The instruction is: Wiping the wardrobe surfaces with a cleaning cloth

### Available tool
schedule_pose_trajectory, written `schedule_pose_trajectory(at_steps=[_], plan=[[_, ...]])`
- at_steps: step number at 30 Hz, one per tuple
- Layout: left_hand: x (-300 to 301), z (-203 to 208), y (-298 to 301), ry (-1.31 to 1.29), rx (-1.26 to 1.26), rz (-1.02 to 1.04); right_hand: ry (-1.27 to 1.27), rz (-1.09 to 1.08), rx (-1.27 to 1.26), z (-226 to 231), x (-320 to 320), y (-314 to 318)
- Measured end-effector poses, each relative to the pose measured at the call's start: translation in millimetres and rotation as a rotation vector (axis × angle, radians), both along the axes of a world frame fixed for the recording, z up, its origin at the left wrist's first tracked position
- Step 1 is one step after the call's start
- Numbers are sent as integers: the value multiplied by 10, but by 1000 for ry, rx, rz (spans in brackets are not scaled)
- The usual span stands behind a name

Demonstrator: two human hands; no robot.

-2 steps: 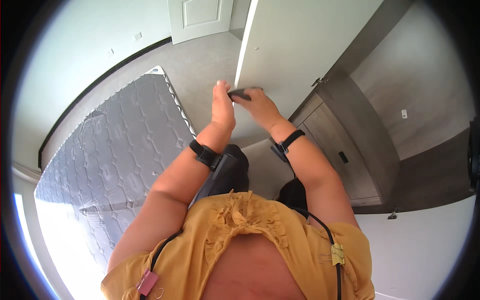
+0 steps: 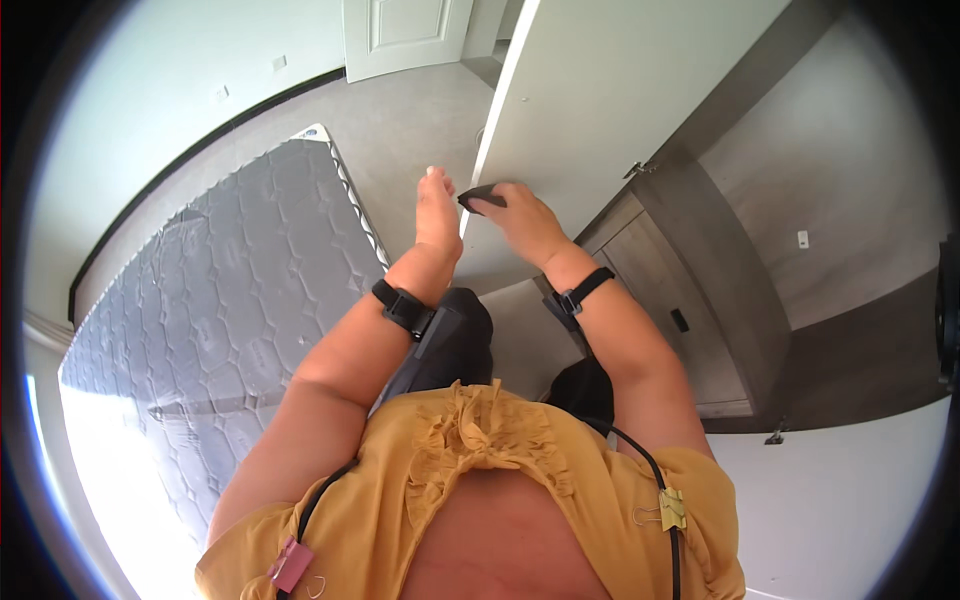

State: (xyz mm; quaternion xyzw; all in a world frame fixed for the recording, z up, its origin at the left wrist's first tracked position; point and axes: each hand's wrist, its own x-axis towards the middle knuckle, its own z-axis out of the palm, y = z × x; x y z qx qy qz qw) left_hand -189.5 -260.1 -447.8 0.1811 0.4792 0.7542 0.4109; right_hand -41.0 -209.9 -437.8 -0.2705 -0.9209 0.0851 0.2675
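Note:
A white wardrobe door [image 2: 590, 110] stands swung open in front of me, with its narrow edge toward my hands. Pinched in my right hand [image 2: 525, 225] is a dark grey cloth [image 2: 484, 197], which lies at that edge and the inner face. My left hand [image 2: 437, 212] is upright on the other side of the edge, its fingers stretched out and its palm toward the door. Whether the left palm touches the door I cannot tell. A black strap with a small device sits on each wrist.
To the right is the wood-grain wardrobe interior with a drawer [image 2: 670, 300], its dark handle [image 2: 680, 320], and a door hinge [image 2: 640, 170]. A grey quilted mattress [image 2: 250, 290], seemingly in plastic, lies at left. A white panelled room door [image 2: 410, 35] is at the far end.
The cloth and my right fingers have shifted slightly down, and the cloth looks more bunched. My left hand has moved a little left, away from the cloth. The whole view has shifted slightly.

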Motion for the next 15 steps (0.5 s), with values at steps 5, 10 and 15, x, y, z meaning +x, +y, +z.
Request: schedule_pose_trajectory(at_steps=[5,10,15], plan=[[-252,-6,-182,19,-32,28,228,103,675,1179,-128,-200],[-338,99,-269,3,2,25,204,-135,1029,2666,-334,-156],[-386,162,-333,19,114,53,-158,-144,1134,2708,-507,-31]])
